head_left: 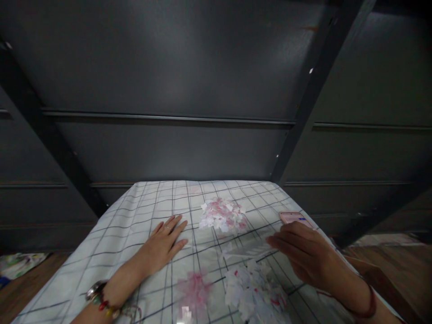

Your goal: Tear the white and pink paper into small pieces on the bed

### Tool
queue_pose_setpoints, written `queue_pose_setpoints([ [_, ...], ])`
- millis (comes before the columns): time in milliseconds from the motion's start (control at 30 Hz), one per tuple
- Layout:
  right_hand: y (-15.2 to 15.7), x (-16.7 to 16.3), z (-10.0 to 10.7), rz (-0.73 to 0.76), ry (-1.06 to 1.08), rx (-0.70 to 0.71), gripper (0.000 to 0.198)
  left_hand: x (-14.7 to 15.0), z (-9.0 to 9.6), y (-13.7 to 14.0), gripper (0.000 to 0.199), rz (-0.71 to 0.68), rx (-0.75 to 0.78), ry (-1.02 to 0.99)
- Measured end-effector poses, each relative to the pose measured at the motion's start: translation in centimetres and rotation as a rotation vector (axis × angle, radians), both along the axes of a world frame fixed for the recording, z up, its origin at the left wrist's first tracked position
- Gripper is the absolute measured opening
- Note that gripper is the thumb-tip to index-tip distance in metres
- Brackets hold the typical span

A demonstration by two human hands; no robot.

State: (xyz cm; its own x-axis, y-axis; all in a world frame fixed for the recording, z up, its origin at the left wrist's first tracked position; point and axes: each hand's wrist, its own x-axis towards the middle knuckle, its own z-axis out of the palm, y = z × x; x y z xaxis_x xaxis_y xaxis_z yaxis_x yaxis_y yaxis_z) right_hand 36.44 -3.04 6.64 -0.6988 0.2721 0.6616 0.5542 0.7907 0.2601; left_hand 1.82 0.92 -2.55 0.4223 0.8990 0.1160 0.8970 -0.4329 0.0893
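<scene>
My left hand [167,240] lies flat on the checked tablecloth [158,198], fingers spread, holding nothing. Between the thumb and fingers of my right hand [303,254] is the end of a blurred, see-through plastic piece [248,248], perhaps a bag; its exact kind is unclear. It hangs over the cloth between two heaps of small scraps. The far heap [222,215] mixes white and pink bits. Nearer me, the other heap [254,292] is mostly white with some red. A sheer pink clump [195,288] lies to the left of the near heap.
A pink-edged phone [296,219] lies by the table's right edge, just beyond my right hand. Dark metal panels [175,148] rise behind the table. Wooden floor [401,270] shows at the right, and a crumpled printed item [22,264] is on the floor at left.
</scene>
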Motion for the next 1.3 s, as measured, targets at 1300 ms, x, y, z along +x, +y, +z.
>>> queue_pose_setpoints([
  [1300, 1.3, 0.3, -1.5, -0.025, 0.018, 0.006, 0.03, 0.2, 0.7, 0.0, 0.057, 0.008, -0.039, 0.033],
])
